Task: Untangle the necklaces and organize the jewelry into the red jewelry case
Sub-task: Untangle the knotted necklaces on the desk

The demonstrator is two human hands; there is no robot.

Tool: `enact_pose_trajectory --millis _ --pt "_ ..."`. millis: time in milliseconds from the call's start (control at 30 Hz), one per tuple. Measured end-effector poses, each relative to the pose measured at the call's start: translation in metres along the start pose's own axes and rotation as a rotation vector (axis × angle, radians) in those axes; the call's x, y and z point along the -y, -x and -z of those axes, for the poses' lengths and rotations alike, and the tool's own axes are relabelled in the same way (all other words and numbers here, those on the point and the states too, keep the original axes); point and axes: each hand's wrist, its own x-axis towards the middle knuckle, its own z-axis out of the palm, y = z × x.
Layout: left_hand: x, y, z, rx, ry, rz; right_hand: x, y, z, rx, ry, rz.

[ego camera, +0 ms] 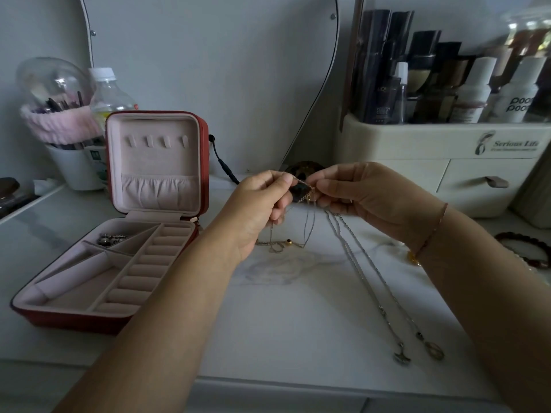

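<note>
My left hand [262,204] and my right hand [366,195] are raised above the white table, fingertips pinching a tangle of thin chains [307,193] between them. A fine gold chain [283,243] with a small dark bead hangs from the left hand down to the table. Two silver necklaces [369,269] trail from the right hand toward the front, ending in pendants [417,353]. The red jewelry case [74,318] stands open at the left, lid upright, with a silver piece [111,239] in a back compartment.
A cream cosmetics organizer [441,162] with bottles stands at the back right. A dark red bead bracelet [530,248] lies at the right edge. A brush cup [71,168], a water bottle [108,93] and a black cable [222,165] are behind the case.
</note>
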Motion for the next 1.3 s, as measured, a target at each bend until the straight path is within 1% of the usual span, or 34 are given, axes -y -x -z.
enact_pose_trajectory --millis 233,467,600,700,833,900,1067,1167,1300 --pt "0.0 0.001 -0.001 0.063 -0.02 0.04 0.001 -0.001 0.001 -0.062 -0.028 0.026" --pt "-0.001 0.003 -0.001 0.115 -0.093 0.076 0.002 -0.001 0.0 -0.068 -0.102 0.092" --pt "0.0 0.002 0.0 0.101 -0.12 0.082 0.003 -0.001 0.0 -0.073 -0.253 0.106" --pt "0.0 0.001 0.001 0.048 -0.105 0.07 0.003 -0.002 -0.001 -0.081 -0.29 0.1" --pt "-0.001 -0.003 0.005 -0.059 -0.001 0.034 0.001 -0.004 -0.002 -0.112 -0.174 0.092" --pt "-0.002 -0.005 0.007 -0.09 0.065 0.023 -0.001 -0.004 -0.002 -0.099 -0.109 0.077" --pt "-0.005 -0.006 0.008 -0.114 0.22 0.031 -0.004 -0.003 -0.002 0.03 0.066 -0.021" --pt "-0.007 -0.008 0.011 -0.153 0.328 0.067 -0.004 0.0 -0.001 0.136 0.114 -0.066" --pt "-0.006 -0.009 0.012 -0.161 0.383 0.088 -0.003 0.001 -0.001 0.228 0.255 -0.106"
